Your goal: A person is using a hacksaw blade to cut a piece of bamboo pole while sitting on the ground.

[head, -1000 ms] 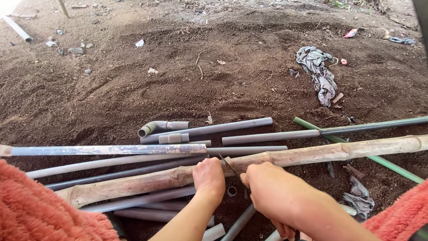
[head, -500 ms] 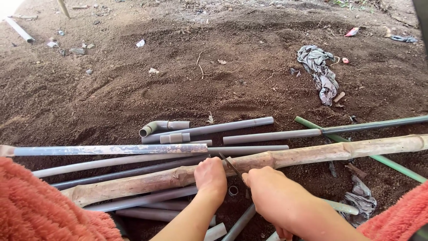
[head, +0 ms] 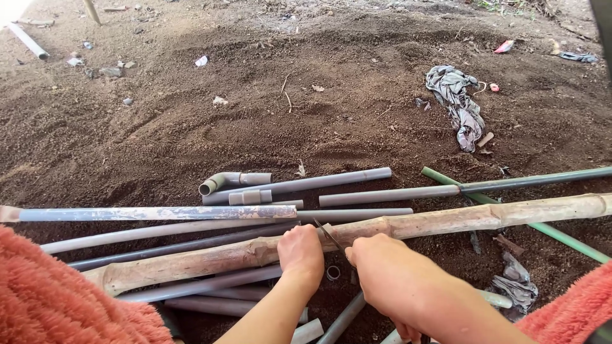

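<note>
On bare soil lay a bamboo pole point(head: 446, 223) across grey pipes point(head: 299, 185). Left hand point(head: 301, 255) rested closed against the pole; right hand point(head: 382, 274), just beside it, pinched a thin dark blade point(head: 326, 233) at the pole. Grey rag point(head: 460, 108) lay well apart.

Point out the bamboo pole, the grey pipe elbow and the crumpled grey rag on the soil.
bamboo pole point(head: 459, 220), head view, bare middle of its right half.
grey pipe elbow point(head: 220, 182), head view, on its bend.
crumpled grey rag point(head: 460, 105), head view, centre of the cloth.
</note>
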